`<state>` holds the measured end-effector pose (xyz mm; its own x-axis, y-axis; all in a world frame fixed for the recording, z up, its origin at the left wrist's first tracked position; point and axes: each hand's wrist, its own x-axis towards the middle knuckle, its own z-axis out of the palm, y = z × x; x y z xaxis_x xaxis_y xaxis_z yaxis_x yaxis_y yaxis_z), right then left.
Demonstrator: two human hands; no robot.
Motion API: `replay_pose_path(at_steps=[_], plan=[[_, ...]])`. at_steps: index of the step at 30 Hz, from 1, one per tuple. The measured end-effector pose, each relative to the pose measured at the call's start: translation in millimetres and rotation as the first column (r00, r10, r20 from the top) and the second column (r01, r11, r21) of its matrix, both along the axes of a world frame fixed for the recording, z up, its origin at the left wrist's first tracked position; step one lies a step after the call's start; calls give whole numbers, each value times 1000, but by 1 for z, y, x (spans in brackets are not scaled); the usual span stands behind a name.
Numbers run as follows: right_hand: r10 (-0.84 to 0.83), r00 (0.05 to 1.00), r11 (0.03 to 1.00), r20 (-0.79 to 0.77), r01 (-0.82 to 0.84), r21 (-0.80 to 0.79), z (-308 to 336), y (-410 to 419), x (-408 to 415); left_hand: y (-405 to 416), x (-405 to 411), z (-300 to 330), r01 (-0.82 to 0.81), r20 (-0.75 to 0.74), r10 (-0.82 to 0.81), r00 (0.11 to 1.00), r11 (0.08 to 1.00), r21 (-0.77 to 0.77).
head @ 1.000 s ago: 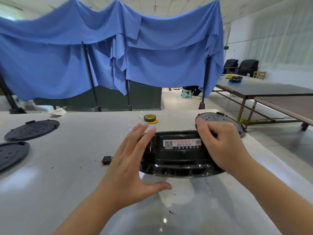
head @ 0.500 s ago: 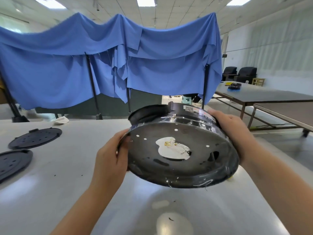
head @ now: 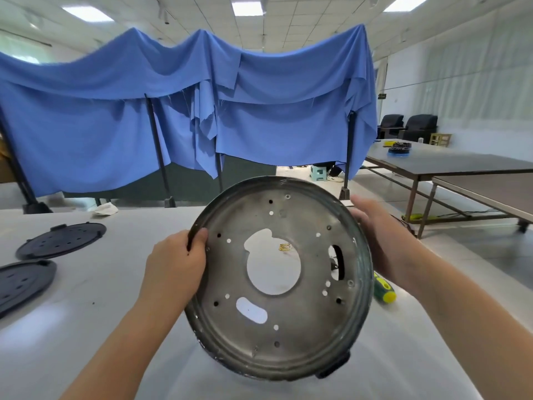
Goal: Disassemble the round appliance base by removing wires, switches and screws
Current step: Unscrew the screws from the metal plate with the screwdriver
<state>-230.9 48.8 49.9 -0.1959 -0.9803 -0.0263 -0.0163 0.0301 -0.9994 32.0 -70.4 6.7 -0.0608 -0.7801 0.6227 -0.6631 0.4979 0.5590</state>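
Metal round base point(head: 288, 284) tilts toward the camera, left hand point(head: 176, 262) and right hand point(head: 380, 241) gripping opposite rims.

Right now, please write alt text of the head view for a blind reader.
Two hands, left hand and right hand, hold a round metal base tilted up above a white table, its holed inside facing the camera. Two black discs lie left, a screwdriver right.
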Motion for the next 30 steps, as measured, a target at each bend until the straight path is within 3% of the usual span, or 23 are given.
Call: replay_pose_path(at_steps=[3, 6, 8, 11, 16, 23, 27, 30], plan=[[-104, 922, 994, -373, 91, -52, -14, 1, -3, -5, 1, -6, -22, 49, 15, 999, 990, 140], [-214, 791, 977, -573, 174, -124, -30, 0, -6, -9, 2, -14, 21, 87, -57, 995, 928, 371], [-254, 763, 966, -594, 227, -122, -40, -4, -11, -11, 1, -18, 78, 41, -118, 992, 846, 528], [-271, 794, 956, -544, 286, -59, -49, -15, -21, -13, -1, -21, 135, -40, -146, 989, 737, 663], [-239, 830, 954, -504, 298, 37, -65, -31, -30, -15, -4, -29, 90, 47, -179, 983, 684, 724], [-237, 817, 952, -526, 303, 41, -87, -41, -36, -16, -7, -43, 12, 123, -161, 979, 654, 756], [-345, 737, 930, -581, 354, -103, -91, -39, -43, -17, -8, -44, -4, 133, -155, 979, 639, 769], [-520, 538, 830, -663, 503, -243, -96, -30, -56, -19, -7, -40, -102, 295, -122, 948, 761, 641]])
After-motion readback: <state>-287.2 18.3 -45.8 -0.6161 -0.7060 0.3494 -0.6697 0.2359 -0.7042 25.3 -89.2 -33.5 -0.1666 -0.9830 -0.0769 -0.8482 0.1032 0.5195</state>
